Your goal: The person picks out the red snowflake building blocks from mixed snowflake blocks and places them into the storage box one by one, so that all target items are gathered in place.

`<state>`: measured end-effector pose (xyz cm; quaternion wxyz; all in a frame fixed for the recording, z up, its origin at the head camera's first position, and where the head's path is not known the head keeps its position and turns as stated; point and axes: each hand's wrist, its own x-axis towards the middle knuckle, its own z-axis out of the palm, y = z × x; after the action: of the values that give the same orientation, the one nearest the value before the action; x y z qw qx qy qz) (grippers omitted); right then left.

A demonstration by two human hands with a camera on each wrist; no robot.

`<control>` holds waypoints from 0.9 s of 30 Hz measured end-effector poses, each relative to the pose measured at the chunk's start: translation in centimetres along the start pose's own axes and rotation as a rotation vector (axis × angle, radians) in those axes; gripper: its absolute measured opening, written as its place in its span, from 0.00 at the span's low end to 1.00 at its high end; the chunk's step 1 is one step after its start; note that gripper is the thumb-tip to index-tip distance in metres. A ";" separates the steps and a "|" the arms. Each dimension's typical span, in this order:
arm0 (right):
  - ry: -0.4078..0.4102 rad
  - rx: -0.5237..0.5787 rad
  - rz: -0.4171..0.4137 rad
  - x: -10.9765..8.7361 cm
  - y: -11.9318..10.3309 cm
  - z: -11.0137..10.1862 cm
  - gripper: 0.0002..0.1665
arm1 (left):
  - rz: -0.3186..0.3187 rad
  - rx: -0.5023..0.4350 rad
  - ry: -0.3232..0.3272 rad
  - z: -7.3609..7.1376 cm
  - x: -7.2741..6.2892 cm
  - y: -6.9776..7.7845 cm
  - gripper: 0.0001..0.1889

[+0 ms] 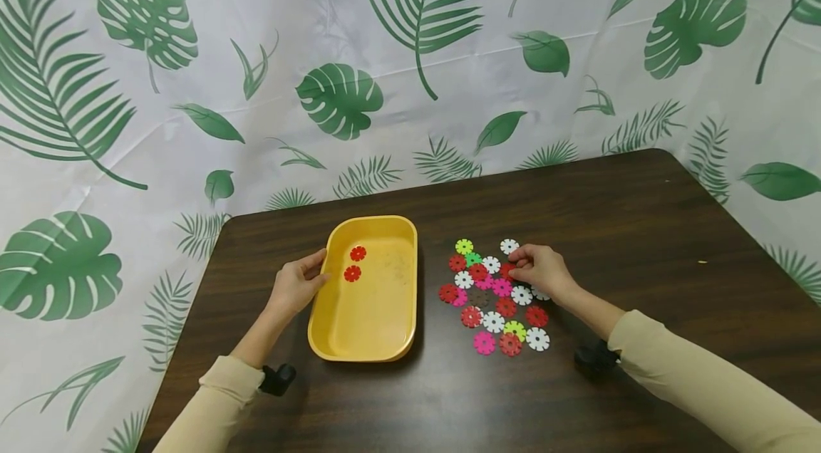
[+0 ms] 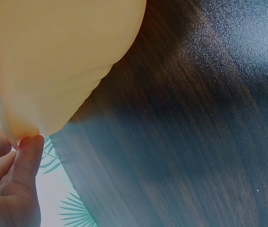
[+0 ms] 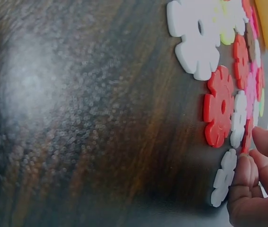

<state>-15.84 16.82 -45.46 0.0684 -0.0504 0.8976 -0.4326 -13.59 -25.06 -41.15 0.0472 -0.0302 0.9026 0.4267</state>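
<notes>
My left hand (image 1: 295, 287) pinches the left rim of a yellow plastic tray (image 1: 365, 325), thumb on the inner side. The left wrist view shows fingertips (image 2: 27, 144) on the tray's edge (image 2: 67, 56). Two red notched discs (image 1: 353, 273) lie inside the tray, near its upper left. To the tray's right, my right hand (image 1: 544, 271) pinches a red notched disc (image 1: 507, 271) at the edge of a loose spread of flower-shaped discs. In the right wrist view, that red disc (image 3: 248, 136) stands between thumb and fingers, partly hidden by them.
Several white, red, pink, green, yellow and brown discs lie on the dark wooden table (image 1: 577, 225), some overlapping. A white disc (image 1: 509, 246) lies just beyond my right fingers. A leaf-printed cloth (image 1: 449, 82) hangs behind the table.
</notes>
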 end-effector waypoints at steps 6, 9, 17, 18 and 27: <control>0.016 -0.054 -0.035 0.0 0.0 0.1 0.13 | 0.001 0.003 0.003 0.0 0.0 0.1 0.27; 0.025 -0.074 -0.045 0.0 0.0 0.2 0.12 | 0.008 0.005 0.002 0.0 -0.1 0.1 0.27; 0.023 -0.127 -0.044 -0.1 -0.4 0.3 0.11 | 0.001 0.000 0.002 0.0 -0.2 0.2 0.27; 0.022 -0.132 -0.044 -0.1 -0.5 0.3 0.11 | 0.001 -0.002 0.001 0.0 -0.2 0.2 0.27; 0.020 -0.147 -0.051 -0.2 -0.7 0.2 0.11 | 0.009 -0.005 0.000 0.0 -0.2 0.2 0.27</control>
<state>-15.63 16.28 -45.01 0.0445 -0.0735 0.9259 -0.3678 -13.44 -24.97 -41.00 0.0454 -0.0262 0.9016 0.4293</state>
